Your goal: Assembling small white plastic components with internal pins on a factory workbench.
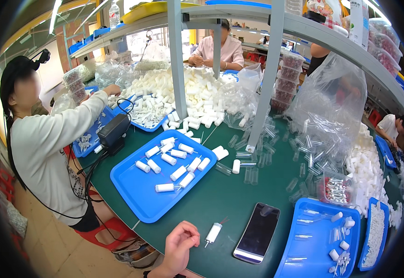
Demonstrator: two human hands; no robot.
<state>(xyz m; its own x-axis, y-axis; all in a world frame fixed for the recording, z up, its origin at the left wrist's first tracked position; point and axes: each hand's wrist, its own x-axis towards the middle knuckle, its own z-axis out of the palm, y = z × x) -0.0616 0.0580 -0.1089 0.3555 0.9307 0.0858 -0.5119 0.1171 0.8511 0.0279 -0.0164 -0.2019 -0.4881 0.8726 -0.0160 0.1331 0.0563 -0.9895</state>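
My left hand (181,243) is at the table's near edge, fingers curled toward the thumb; I see nothing held, and cannot tell whether the fingertips press together. My right hand is out of view. The white cylindrical piece (214,232), a thin pin protruding at its lower end, lies on the green tabletop (239,197), just beside my left hand, between it and the smartphone (257,233). Beyond, a blue tray (141,199) bears similar white cylinders (168,159).

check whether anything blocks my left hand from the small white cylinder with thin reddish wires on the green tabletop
Nothing visible does: the white cylinder lies right of the left hand. The rectangular black-screened phone lies beyond the cylinder, not between them.
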